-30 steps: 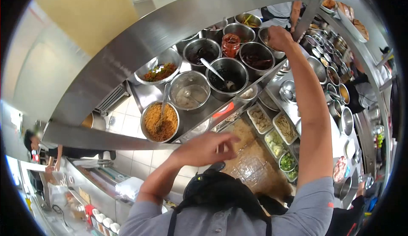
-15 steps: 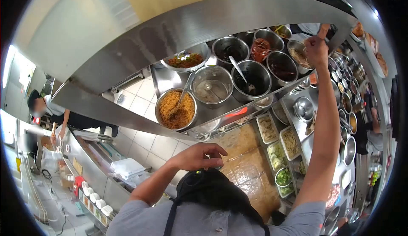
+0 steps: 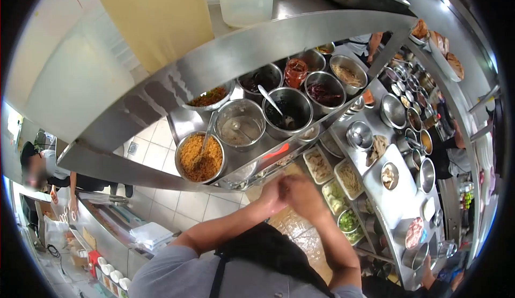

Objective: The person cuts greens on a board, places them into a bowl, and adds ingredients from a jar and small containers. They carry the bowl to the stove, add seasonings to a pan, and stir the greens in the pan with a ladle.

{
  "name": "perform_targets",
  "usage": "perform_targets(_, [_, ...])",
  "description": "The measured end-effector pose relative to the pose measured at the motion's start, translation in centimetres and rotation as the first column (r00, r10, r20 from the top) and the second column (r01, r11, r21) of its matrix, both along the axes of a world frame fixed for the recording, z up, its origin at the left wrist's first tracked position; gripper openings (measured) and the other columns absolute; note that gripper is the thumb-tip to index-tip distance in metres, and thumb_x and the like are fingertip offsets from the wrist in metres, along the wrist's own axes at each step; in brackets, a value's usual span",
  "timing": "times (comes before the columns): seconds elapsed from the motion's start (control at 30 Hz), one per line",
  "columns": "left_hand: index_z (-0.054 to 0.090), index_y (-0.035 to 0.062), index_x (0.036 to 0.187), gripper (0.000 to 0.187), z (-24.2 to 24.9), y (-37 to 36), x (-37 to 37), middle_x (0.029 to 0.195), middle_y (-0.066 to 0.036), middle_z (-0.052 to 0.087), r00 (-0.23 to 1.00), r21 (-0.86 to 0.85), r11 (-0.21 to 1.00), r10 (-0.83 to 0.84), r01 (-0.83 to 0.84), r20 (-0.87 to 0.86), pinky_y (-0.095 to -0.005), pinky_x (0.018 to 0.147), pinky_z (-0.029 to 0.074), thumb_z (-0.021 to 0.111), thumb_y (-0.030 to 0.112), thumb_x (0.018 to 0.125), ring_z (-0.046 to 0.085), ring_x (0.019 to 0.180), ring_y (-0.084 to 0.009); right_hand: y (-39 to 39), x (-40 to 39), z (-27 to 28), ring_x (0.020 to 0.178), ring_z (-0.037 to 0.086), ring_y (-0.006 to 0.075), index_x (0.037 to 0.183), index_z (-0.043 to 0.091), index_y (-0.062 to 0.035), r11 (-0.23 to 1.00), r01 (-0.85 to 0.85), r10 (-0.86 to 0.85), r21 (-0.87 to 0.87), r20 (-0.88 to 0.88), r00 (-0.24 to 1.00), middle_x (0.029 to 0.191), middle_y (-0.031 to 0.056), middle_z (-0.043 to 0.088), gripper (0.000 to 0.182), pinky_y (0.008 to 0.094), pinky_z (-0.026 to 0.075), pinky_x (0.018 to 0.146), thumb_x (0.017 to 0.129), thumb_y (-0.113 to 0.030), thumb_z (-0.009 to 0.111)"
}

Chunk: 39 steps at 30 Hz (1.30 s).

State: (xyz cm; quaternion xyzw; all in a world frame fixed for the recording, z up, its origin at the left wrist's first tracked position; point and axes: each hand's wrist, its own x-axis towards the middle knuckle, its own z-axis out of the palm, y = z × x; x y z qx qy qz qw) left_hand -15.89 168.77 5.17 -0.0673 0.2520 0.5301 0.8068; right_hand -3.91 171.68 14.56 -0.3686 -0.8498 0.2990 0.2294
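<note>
In front of my chest my two hands come together. My left hand (image 3: 273, 195) has its fingers mostly covered by my right hand (image 3: 304, 197), which is smeared by motion. Whether anything sits between them is hidden. Just beyond them runs a steel shelf with a bowl of orange crumbly food (image 3: 201, 156) and a spoon in it. Beside it stand a pot with pale residue and a ladle (image 3: 240, 123), and a pot of dark sauce (image 3: 287, 113) with a white-handled spoon. A red jar (image 3: 295, 72) stands behind. Trays of pale sliced food (image 3: 319, 165) lie to the right.
A curved steel beam (image 3: 225, 40) crosses above the pots. On the right, a counter carries a white cutting board (image 3: 375, 177) with a small bowl (image 3: 390, 175), and several metal bowls. A co-worker (image 3: 53, 161) stands at the far left; other people's arms show at the right.
My right hand has come down from the upper right, by the beam's end, to meet my left hand. My left hand has moved slightly to the right. The view has shifted.
</note>
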Motion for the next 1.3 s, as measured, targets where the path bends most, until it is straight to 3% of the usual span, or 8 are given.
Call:
perform_targets(0.17, [0.057, 0.0073, 0.092, 0.022, -8.9, -4.4, -4.5, 0.081, -0.006, 0.059, 0.992, -0.239, 0.971, 0.010, 0.020, 0.125, -0.0321, 0.067, 0.048, 0.047, 0.025, 0.101, 0.056, 0.073, -0.0197, 3.4, -1.0, 4.3, 0.094, 0.061, 0.0356, 0.091, 0.069, -0.0072, 0.993, -0.046, 0.022, 0.107, 0.214, 0.977, 0.094, 0.0153, 0.061, 0.011, 0.0452, 0.051, 0.080, 0.085, -0.013, 0.062])
perform_targets(0.27, [0.053, 0.0074, 0.085, 0.024, -6.2, -7.4, -9.4, 0.076, -0.004, 0.053, 0.971, -0.125, 0.964, -0.239, 0.236, -0.010, -0.0292, 0.062, 0.042, 0.048, 0.026, 0.101, 0.049, 0.066, -0.0161, 8.8, -0.5, 13.5, 0.080, 0.064, 0.0371, 0.082, 0.066, -0.0026, 0.937, 0.221, -0.234, 0.270, 0.016, 0.972, 0.089, 0.0163, 0.063, 0.009, 0.0446, 0.052, 0.073, 0.084, -0.010, 0.062])
perform_targets(0.4, [0.053, 0.0081, 0.085, 0.025, -5.5, -12.2, -13.5, 0.076, -0.003, 0.051, 0.938, -0.290, 0.938, -0.260, 0.189, -0.231, -0.0288, 0.062, 0.042, 0.048, 0.027, 0.101, 0.048, 0.066, -0.0153, 16.9, -5.1, 18.2, 0.084, 0.066, 0.0344, 0.098, 0.068, -0.0018, 0.932, 0.131, -0.049, 0.338, -0.242, 0.969, 0.087, 0.0187, 0.067, 0.017, 0.0415, 0.052, 0.074, 0.089, -0.013, 0.060])
perform_targets(0.6, [0.054, 0.0066, 0.089, 0.025, -3.3, -12.8, -14.7, 0.078, -0.003, 0.051, 0.905, -0.080, 0.985, -0.174, 0.155, -0.388, -0.0305, 0.065, 0.042, 0.048, 0.027, 0.101, 0.049, 0.070, -0.0158, 15.0, -18.7, 16.9, 0.091, 0.066, 0.0349, 0.094, 0.069, -0.0016, 0.809, -0.519, 0.437, 0.277, 0.308, 0.845, 0.095, 0.0189, 0.069, 0.031, 0.0451, 0.051, 0.082, 0.082, -0.030, 0.066])
perform_targets(0.8, [0.054, 0.0069, 0.087, 0.026, -3.7, -13.6, -15.7, 0.077, -0.003, 0.053, 0.932, -0.093, 0.996, -0.020, -0.014, -0.361, -0.0300, 0.063, 0.042, 0.047, 0.026, 0.102, 0.049, 0.067, -0.0158, 11.6, -20.5, 16.5, 0.084, 0.066, 0.0323, 0.082, 0.068, -0.0013, 0.653, -0.446, 0.334, 0.613, 0.296, 0.895, 0.085, 0.0167, 0.067, 0.018, 0.0462, 0.052, 0.076, 0.078, -0.017, 0.059])
perform_targets(0.93, [0.054, 0.0073, 0.084, 0.027, -4.5, -15.4, -16.9, 0.076, -0.003, 0.055, 0.924, -0.108, 0.991, 0.037, -0.084, -0.380, -0.0297, 0.063, 0.042, 0.047, 0.026, 0.102, 0.050, 0.066, -0.0158, 11.7, -17.7, 22.3, 0.101, 0.064, 0.0300, 0.103, 0.068, -0.0116, 0.812, -0.398, 0.118, 0.427, 0.548, 0.828, 0.105, 0.0120, 0.069, 0.027, 0.0446, 0.048, 0.087, 0.086, -0.032, 0.062])
perform_targets(1.13, [0.056, 0.0078, 0.083, 0.027, -6.0, -17.0, -17.8, 0.075, -0.004, 0.056, 0.916, -0.143, 0.985, 0.031, -0.096, -0.400, -0.0298, 0.063, 0.043, 0.048, 0.027, 0.102, 0.051, 0.065, -0.0160, 15.2, -15.4, 17.0, 0.091, 0.065, 0.0315, 0.096, 0.067, -0.0079, 0.471, -0.282, 0.097, 0.836, 0.269, 0.958, 0.094, 0.0119, 0.069, 0.022, 0.0447, 0.050, 0.081, 0.085, -0.026, 0.061])
perform_targets(1.3, [0.055, 0.0080, 0.084, 0.027, -7.0, -17.0, -17.6, 0.076, -0.004, 0.057, 0.906, -0.125, 0.987, 0.041, -0.102, -0.421, -0.0296, 0.064, 0.045, 0.049, 0.028, 0.101, 0.052, 0.065, -0.0162, 13.7, -20.9, 16.2, 0.086, 0.065, 0.0332, 0.091, 0.066, -0.0034, 0.619, -0.189, 0.164, 0.762, 0.109, 0.980, 0.088, 0.0143, 0.068, 0.019, 0.0444, 0.050, 0.078, 0.082, -0.019, 0.060])
